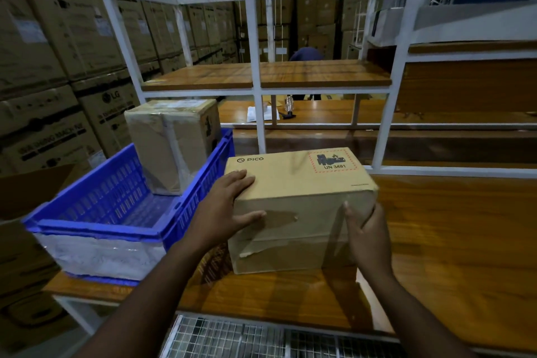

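Wire grid [232, 337]: closest to me, below the table edge.
Left hand [229, 206]: bent over the box's top left edge, fingers on the lid, thumb on the front.
Right hand [367, 229]: wrapped round the front right corner, thumb in front, fingers hidden round the side.
Box [299, 183]: brown cardboard marked PICO, sitting on the wooden table [450, 241], just beside the blue crate [96, 229].
Feel: I guess stiff, smooth and a bit slippery where the tape shines. The warning sticker says be gentle.
Best hold: both ends, palms pressing in, no squeezing the lid.
Taped box [171, 142]: stands in the crate's far end.
White rack [255, 67]: behind, with stacked cartons [58, 38] far left.
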Demonstrator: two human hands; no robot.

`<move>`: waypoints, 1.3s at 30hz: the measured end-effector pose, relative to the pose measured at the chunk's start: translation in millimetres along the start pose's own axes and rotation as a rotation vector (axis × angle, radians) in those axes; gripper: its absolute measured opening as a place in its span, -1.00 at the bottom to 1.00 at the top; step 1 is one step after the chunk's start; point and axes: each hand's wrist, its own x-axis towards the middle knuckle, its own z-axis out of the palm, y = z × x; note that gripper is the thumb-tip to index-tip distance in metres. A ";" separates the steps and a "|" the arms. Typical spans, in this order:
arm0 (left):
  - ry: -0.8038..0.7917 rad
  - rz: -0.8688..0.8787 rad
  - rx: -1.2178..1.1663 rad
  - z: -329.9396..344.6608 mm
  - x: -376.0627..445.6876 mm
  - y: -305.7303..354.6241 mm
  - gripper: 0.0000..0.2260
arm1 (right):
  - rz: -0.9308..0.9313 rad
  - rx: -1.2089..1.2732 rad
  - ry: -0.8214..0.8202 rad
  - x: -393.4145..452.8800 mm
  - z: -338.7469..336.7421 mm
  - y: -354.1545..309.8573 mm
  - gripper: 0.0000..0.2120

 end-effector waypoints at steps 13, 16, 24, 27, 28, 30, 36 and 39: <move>0.158 -0.259 -0.424 22.1 -10.2 17.9 -0.32 | -0.405 -0.056 0.004 61.7 -15.1 -108.1 -0.46; 0.096 -0.344 -0.562 49.3 -21.8 15.4 -0.23 | -0.639 -0.295 -0.070 66.1 -5.7 -137.5 -0.46; 0.094 -0.388 -0.604 83.8 -34.2 -14.6 -0.42 | -0.930 -0.506 -0.190 28.3 42.8 -138.9 -0.39; 0.088 -0.379 -0.660 69.4 -29.7 -8.4 -0.40 | -0.961 -0.564 -0.229 11.7 59.3 -132.1 -0.39; 0.088 -0.370 -0.661 62.0 -27.6 -5.0 -0.39 | -0.958 -0.574 -0.225 10.6 61.9 -131.2 -0.39; 0.085 -0.351 -0.660 47.2 -20.9 2.6 -0.35 | -0.954 -0.580 -0.230 13.2 62.0 -131.6 -0.39; 0.295 -0.191 -0.349 4.7 14.7 34.3 -0.02 | -0.884 -0.599 -0.250 36.0 40.1 -127.5 -0.32; 0.372 0.045 -0.125 -12.2 36.8 39.1 -0.13 | -0.792 -0.694 -0.216 55.3 21.8 -122.4 -0.26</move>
